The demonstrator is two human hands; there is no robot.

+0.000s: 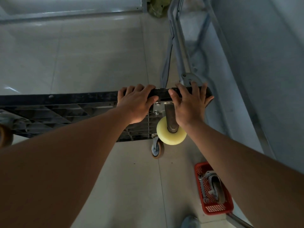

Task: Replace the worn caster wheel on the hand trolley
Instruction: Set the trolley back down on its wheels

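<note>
The hand trolley's black deck (pixel 69 97) stands on its edge with the ribbed underside facing me. My left hand (pixel 136 102) and my right hand (pixel 190 104) both grip the deck's top edge, fingers curled over it. Between and below them a pale yellow caster wheel (pixel 171 134) sits on its metal mounting plate (pixel 158 108), which is bolted to the underside. A brown-rimmed caster (pixel 157 149) shows at the deck's lower corner. The folded metal handle (pixel 179 38) lies behind the deck.
A red plastic basket (pixel 213 209) on the tiled floor at lower right holds a grey caster (pixel 217 188) and a spanner (pixel 203 190). A wall runs along the right. Another caster (pixel 6 129) sits at the left edge. A green bag (pixel 157 7) lies at the back.
</note>
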